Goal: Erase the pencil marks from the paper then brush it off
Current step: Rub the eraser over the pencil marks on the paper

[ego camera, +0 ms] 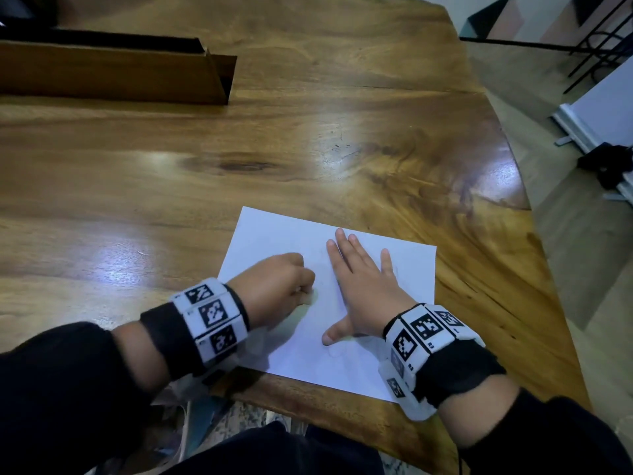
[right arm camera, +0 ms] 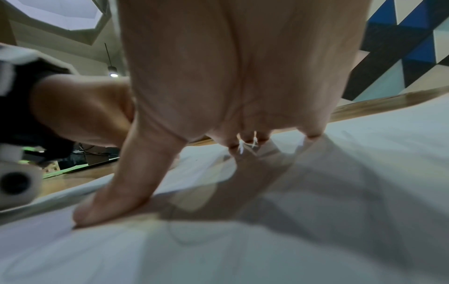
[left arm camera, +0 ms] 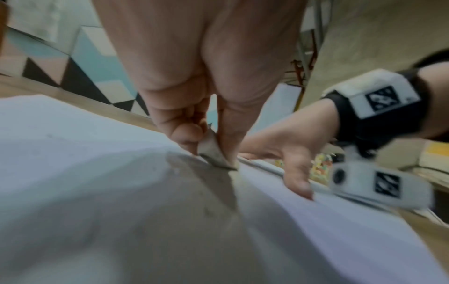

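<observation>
A white sheet of paper (ego camera: pixel 274 241) lies near the front edge of the wooden table (ego camera: pixel 308 132). My left hand (ego camera: pixel 284 286) is curled over its left part and pinches a small pale eraser (left arm camera: pixel 213 151) between thumb and fingers, the eraser's lower edge pressed onto the paper (left arm camera: pixel 73 153). My right hand (ego camera: pixel 363 286) lies flat on the sheet with straight, spread fingers and the thumb out to the left. In the right wrist view the thumb (right arm camera: pixel 116 192) presses on the paper (right arm camera: pixel 364 173). A faint curved pencil line (right arm camera: pixel 175 230) shows beside the thumb.
A long brown cardboard box (ego camera: pixel 113 73) lies at the back left of the table. The table's right edge (ego camera: pixel 534 214) curves off toward the floor, where a white and black stand (ego camera: pixel 603 156) sits. My dark sleeves frame the front.
</observation>
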Available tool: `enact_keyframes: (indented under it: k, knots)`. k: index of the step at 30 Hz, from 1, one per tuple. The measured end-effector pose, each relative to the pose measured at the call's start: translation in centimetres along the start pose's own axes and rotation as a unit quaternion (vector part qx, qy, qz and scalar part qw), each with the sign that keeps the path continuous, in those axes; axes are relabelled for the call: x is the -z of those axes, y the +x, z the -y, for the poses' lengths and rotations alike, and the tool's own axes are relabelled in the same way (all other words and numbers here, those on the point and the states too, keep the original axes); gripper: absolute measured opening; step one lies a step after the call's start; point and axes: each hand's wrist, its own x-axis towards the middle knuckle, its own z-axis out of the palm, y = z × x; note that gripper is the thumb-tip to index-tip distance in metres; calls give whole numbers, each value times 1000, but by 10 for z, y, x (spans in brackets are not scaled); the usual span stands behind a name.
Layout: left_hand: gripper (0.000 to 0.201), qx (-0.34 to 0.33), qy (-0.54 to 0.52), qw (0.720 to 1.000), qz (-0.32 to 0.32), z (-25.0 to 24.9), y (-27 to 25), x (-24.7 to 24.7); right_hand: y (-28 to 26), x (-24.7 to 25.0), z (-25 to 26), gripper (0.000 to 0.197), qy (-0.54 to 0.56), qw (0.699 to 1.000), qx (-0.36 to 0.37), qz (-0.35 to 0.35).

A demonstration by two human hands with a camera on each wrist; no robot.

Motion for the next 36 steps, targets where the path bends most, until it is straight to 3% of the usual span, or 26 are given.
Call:
enact_keyframes:
  k: [2,4,7,11,13,18,20,23,26,29,31,36]
  knots:
    - [18,0,-2,1000,22,0,-16,-11,0,0,0,141,1,1000,0,0]
    - [19,-44,-27,995,81,-6,-34,-19,0,0,0,141,0,1000,-1,-1]
    - [14,-66,8,986,151,-10,-23,-6,0,0,0,141,-4,1000,-2,-2]
    - [15,-24,14,998,60,-10,-3,-3,0,0,0,141,-3,1000,-3,0]
    - [25,-37,2,998,51,-8,-18,-14,0,0,0,141,-3,1000,-3,0]
    - [12,-44,-13,981,189,-7,-34,-15,0,-1,-1,141,3,1000,-2,-2]
    - [16,-25,-8,989,148,-4,-20,-4,1,-2,-1,142,4,1000,-1,-5]
    - [19,33,-32,999,-9,4,-2,11,1,-2,-1,142,8,1000,2,-8]
    - [16,27,-3,996,-85,11,3,6,0,-2,-4,143,16,1000,-1,-15]
    - [22,37,5,998,-43,18,-1,-5,-1,-4,-9,145,25,999,-31,-20]
    - [16,61,-1,998,-4,22,-5,-5,-2,-4,-10,145,22,998,-50,-11]
    - [14,74,-24,996,36,36,-17,9,0,-6,2,143,21,999,-32,3]
